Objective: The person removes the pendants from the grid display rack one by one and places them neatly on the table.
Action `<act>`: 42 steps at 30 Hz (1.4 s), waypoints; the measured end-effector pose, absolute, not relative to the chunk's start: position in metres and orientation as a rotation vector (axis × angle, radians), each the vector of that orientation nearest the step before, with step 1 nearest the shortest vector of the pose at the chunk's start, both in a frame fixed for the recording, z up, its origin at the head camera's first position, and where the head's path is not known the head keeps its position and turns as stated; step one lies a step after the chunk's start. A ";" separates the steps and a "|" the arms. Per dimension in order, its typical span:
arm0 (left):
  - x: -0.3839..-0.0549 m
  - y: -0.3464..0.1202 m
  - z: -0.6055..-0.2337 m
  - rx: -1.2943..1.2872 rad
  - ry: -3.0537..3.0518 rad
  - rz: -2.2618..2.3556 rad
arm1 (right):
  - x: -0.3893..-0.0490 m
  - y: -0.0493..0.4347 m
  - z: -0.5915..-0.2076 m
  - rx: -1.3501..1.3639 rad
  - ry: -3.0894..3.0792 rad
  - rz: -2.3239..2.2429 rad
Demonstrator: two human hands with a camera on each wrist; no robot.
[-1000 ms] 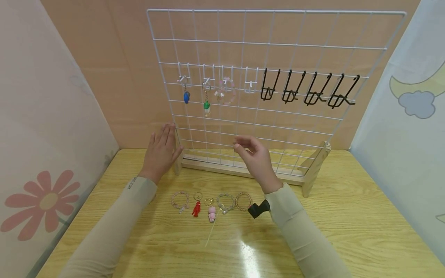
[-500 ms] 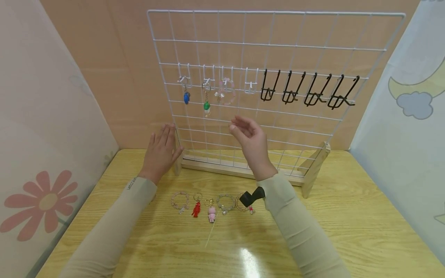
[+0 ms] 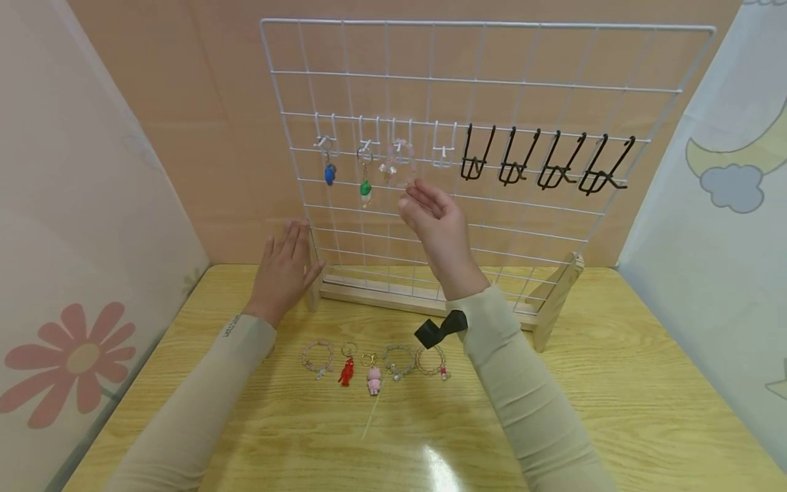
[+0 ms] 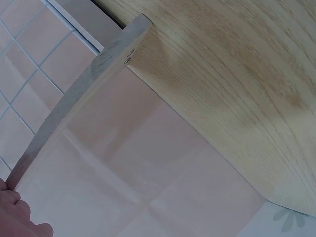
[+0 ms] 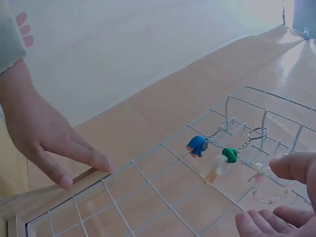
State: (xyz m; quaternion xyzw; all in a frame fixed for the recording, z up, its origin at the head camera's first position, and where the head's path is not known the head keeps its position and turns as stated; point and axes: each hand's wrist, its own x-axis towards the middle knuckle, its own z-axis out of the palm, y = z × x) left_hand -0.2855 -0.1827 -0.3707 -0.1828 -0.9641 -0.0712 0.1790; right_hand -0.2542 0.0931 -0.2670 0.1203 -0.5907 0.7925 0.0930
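Hand positions at wire display rack. R hand (image 3: 444, 236), approx. half a sec. ago at mid-grid, is now higher, just below the row of hooks & slightly further left; its fingertips are v. near the lower edge of a pink bracelet (image 3: 391, 168) hung on the third of the white hooks (image 3: 443, 154), counting from left. R-wrist view: thumb & fingers loosely bent w/ a clear gap between them, nothing seen in the grasp; the bracelet shows beyond that gap. Contact w/ it: can't tell.

L hand (image 3: 281, 277) unchanged: fingers extended, resting at left end of the wooden stand (image 3: 369, 295) that carries the grid (image 3: 486, 25); no item held, prob. a steadying touch.

Hung items unchanged, L to R: blue keychain (image 3: 330, 174), green-and-white keychain (image 3: 365, 191), then the bracelet. Black hooks (image 3: 514, 167) continue the row to the right. On the near table (image 3: 295, 437), also unchanged: pale beaded bracelet (image 3: 303, 355), red figure keychain (image 3: 347, 372), pink figure keychain (image 3: 374, 381), grey bracelet (image 3: 398, 346), gold bracelet (image 3: 418, 362).

Significance (judged): work has shifted up to hook level, i.e. at the third hung item; no grip on it evident as yet.
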 end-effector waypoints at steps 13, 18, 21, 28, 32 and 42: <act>-0.284 -0.183 -0.371 -0.524 -2.747 -0.235 | -0.265 0.082 -0.258 0.271 -1.514 2.589; -0.283 -0.182 -0.370 -0.525 -2.744 -0.229 | -0.263 0.080 -0.257 0.244 -1.422 2.628; -0.282 -0.181 -0.369 -0.525 -2.744 -0.233 | -0.260 0.080 -0.256 0.246 -1.396 2.621; -0.281 -0.181 -0.368 -0.518 -2.739 -0.233 | -0.251 0.078 -0.249 0.306 -1.382 2.585; -0.281 -0.181 -0.368 -0.520 -2.725 -0.230 | -0.245 0.076 -0.241 0.342 -1.382 2.553; -0.282 -0.181 -0.367 -0.518 -2.735 -0.243 | -0.241 0.071 -0.227 0.456 -1.437 2.461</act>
